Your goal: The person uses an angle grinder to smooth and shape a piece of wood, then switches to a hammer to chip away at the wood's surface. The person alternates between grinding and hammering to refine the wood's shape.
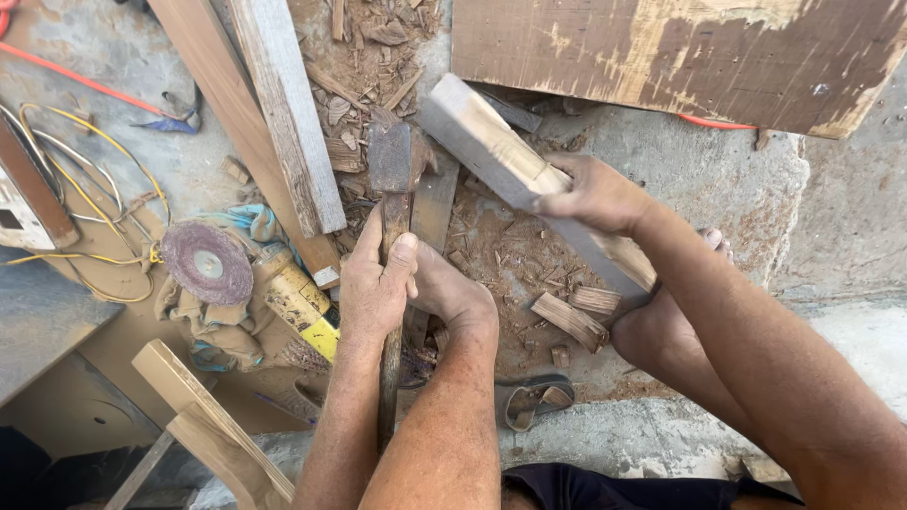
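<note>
Gripping the wooden handle of an adze [391,165] in the left hand [376,283], a person is squatting on a concrete floor [699,179] strewn with wood chips [567,316]. The right hand [595,196] is clamping around a grey timber block [510,170], holding it slanted just beside the tool's rusty head. A yellow angle grinder [236,274] is lying near the floor's left edge, beside tangled wires [85,170].

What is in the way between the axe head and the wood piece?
Nothing visible. The axe, held by the left hand, has its head just beside the wood piece in the right hand.
</note>
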